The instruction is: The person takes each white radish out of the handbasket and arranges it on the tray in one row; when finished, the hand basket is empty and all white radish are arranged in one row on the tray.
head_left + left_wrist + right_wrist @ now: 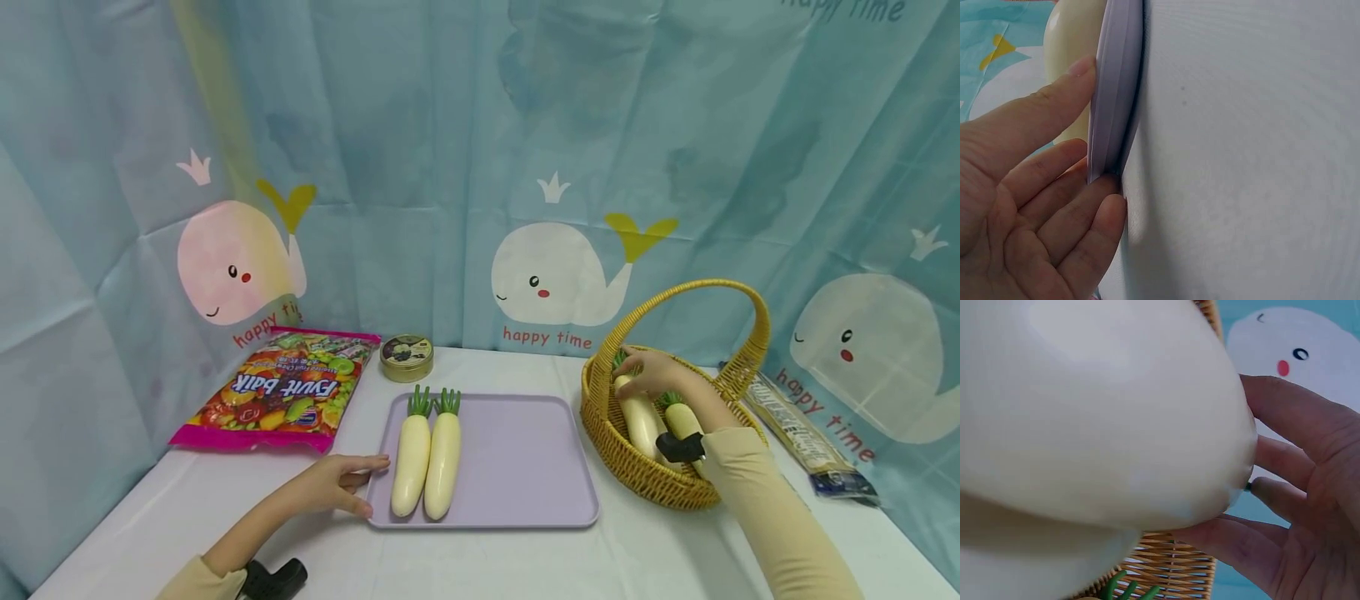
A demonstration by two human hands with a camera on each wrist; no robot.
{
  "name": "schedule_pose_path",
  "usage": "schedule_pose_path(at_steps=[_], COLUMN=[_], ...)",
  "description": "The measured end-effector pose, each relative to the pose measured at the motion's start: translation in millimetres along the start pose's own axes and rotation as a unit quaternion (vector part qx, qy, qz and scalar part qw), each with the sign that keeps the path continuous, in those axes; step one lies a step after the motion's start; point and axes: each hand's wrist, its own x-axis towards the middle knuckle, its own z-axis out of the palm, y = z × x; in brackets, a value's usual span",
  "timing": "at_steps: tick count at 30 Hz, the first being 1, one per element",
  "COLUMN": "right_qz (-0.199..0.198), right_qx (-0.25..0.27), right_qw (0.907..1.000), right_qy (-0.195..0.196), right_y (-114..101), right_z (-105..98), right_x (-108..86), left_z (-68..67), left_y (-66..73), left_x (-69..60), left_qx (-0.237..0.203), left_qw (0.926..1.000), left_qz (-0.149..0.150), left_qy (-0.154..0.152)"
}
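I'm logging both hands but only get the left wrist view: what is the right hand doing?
Observer: The right hand grips a white radish near its leafy end, inside the wicker basket.
Operator: My view cuts off the tray. What lies on it?
Observer: Two white radishes side by side, leafy ends pointing away from the person.
Operator: Is anything standing just beyond it?
Observer: Yes, a round tin, near the far left corner.
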Motion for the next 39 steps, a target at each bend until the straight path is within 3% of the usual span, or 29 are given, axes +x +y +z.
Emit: schedule_pose_path(at_steps=[3,7,10,19,39], right_qz=[0.002,0.013,0.018,0.022,-0.038], right_qx=[0.001,0.011,0.023,0.065,0.144], right_qw=[0.9999,0.9991,0.9979,0.9938,0.9862], right_qy=[0.012,0.04,0.058,0.087,0.073], right_y=[0,-1,-2,-4,-8], right_z=[-4,-7,-8,-12,-12], right_x=[-0.9,-2.8,-5.2,-14.7,-44.0], left_z=[-0.8,-3.2,-3.8,-1.9,-1.6], left_y=[-1.7,-6.4,-7.5,-2.0,-3.1], left_x=[-0.2,-0.4,-0.8,0.0,2.0], left_qx=[-0.005,0.008,0.013,0.0,0.016], left_qw=[1.0,0.9991,0.9986,1.0,0.9999], left_qz=[0.004,0.04,0.051,0.002,0.002], left_qy=[-0.001,-0.009,-0.01,0.0,0.0])
